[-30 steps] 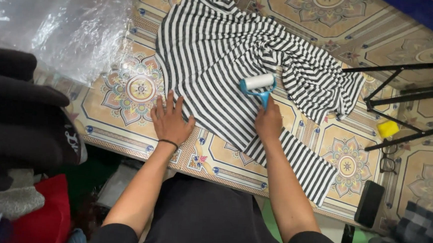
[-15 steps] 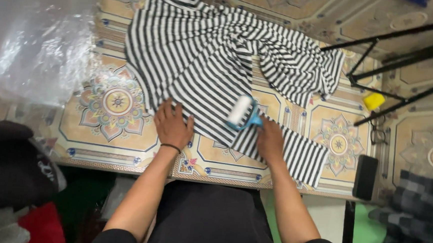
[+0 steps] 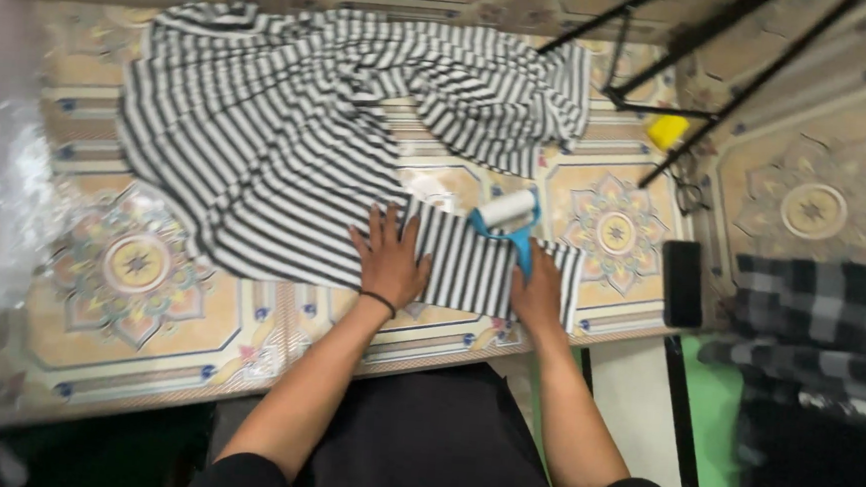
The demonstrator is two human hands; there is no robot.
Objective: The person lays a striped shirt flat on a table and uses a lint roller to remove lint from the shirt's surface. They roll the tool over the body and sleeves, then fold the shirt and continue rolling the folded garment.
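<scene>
A black-and-white striped garment (image 3: 289, 134) is spread over a desk (image 3: 147, 326) covered in an ornate patterned cloth, most of it bunched toward the far edge while one narrow striped part is laid flat close to the near edge. The left hand (image 3: 390, 261) is pressed palm-down on that flat part, its fingers (image 3: 384, 225) released and spread, nothing being grasped; a dark band is worn at the wrist. The right hand (image 3: 538, 295) is placed just beside it, toward the desk's right side, with the fingers clenched around the blue handle of a lint roller (image 3: 508, 216). The roller's white drum is set against the far border of the flat striped part, between the two hands and slightly beyond them. A dark flat phone (image 3: 682, 283) is seen lying near the right edge of the desk, well apart from the hands. A small yellow object (image 3: 667, 131) is found toward the far right corner, beside the black legs of a stand (image 3: 665, 47) that cross above it. A sheet of clear plastic (image 3: 0, 197), blurred, is seen along the left edge.
</scene>
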